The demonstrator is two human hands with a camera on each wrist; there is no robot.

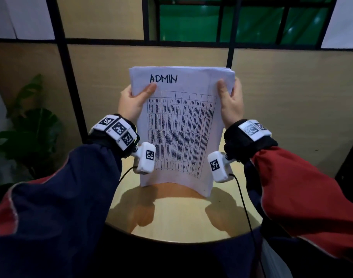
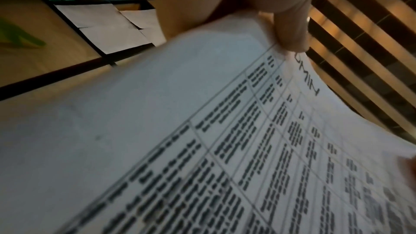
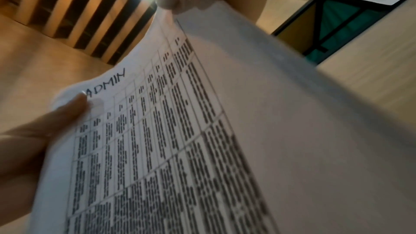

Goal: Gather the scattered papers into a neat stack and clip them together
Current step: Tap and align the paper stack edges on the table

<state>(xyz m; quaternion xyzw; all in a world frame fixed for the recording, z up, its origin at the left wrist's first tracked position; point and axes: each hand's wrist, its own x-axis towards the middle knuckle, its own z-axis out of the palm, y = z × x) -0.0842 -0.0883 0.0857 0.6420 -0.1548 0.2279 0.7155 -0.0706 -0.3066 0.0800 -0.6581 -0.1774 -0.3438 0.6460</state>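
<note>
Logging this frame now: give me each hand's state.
Left hand: grips the paper stack by its left edge.
Right hand: grips the stack's right edge.

The one readable word is "ADMIN", handwritten in dark capital letters near the top left of the top sheet (image 1: 177, 125) of the stack of papers. It sits just above the printed table on that sheet, and the left hand's thumb (image 1: 149, 90) touches the sheet right below the first letter. The right wrist view shows the whole word too; the left wrist view shows only its last letters, "MIN", the rest hidden by the thumb. The table's cells hold rows of small dark print, too blurred to read in any view. Square black-and-white coded markers stand on the white wrist units (image 1: 117, 130), carrying no legible letters or numbers.
</note>
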